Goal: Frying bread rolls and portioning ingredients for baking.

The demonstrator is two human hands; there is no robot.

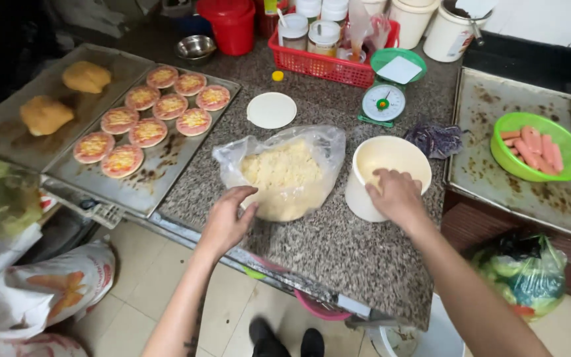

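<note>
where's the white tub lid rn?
In the head view, the round white lid lies flat on the granite counter, behind the bag of shredded cheese, between the tray of small pizzas and the green scale.

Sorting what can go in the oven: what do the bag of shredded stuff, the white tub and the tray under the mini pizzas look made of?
Bag: thin clear plastic film, crinkled and glossy.
White tub: looks like smooth matte plastic, thick-walled.
Tray: dull grey sheet metal, stained with dark baked-on marks.
</note>
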